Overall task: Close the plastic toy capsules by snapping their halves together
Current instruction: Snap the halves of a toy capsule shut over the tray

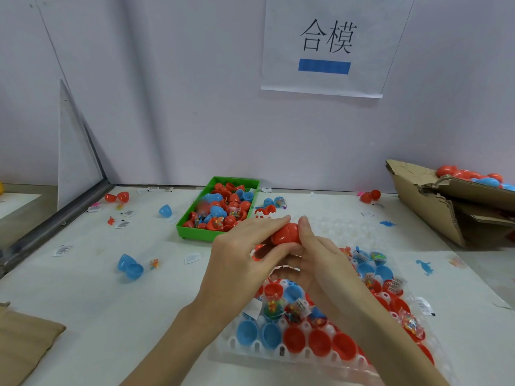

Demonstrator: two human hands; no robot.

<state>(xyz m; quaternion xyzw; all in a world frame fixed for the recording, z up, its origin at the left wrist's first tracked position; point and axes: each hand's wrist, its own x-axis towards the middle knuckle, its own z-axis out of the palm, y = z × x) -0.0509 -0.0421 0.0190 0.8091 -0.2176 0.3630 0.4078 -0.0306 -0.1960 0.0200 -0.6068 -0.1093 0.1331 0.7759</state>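
Nearest the camera, at lower centre, a clear dimpled tray point(281, 355) on the white table point(97, 288) seats glossy red and blue capsule halves point(294, 339), some holding small bagged toys. Above it, mid-frame, the left hand point(239, 254) and right hand point(320, 257) both grip one smooth red capsule point(285, 234), fingers curled round it. The halves look joined; likely the closing squeeze, then setting it aside, perhaps in the green bin point(192, 228) behind.
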